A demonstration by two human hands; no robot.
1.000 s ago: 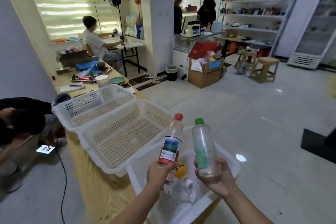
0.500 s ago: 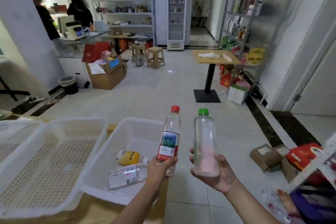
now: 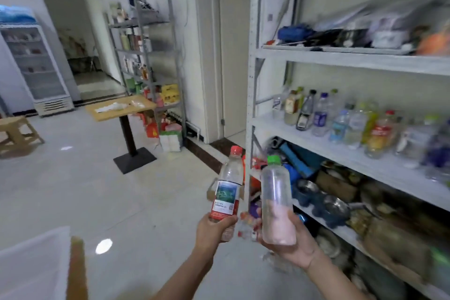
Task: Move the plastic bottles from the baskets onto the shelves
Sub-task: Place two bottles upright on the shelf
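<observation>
My left hand [image 3: 212, 231] grips the base of a clear red-capped bottle [image 3: 227, 189] with a red and blue label, held upright. My right hand [image 3: 291, 245] cups a clear green-capped bottle [image 3: 276, 202], also upright, just to its right. Both bottles are in front of the left post of a white metal shelf unit [image 3: 350, 61]. Its middle shelf [image 3: 323, 147] carries several plastic bottles [image 3: 341, 119] standing in a row. A corner of a white basket [image 3: 34, 265] shows at the bottom left.
Lower shelves hold metal bowls [image 3: 333, 204], boxes and a blue roll. A small wooden table on a black pedestal [image 3: 121, 107] stands on the tiled floor, with a grey rack [image 3: 146, 56] behind it. A glass-door fridge [image 3: 34, 66] and a wooden stool [image 3: 14, 131] are at far left.
The view has swung right, away from the baskets and table, to face the white shelf unit. Both hands keep the same bottles, held upright side by side.
</observation>
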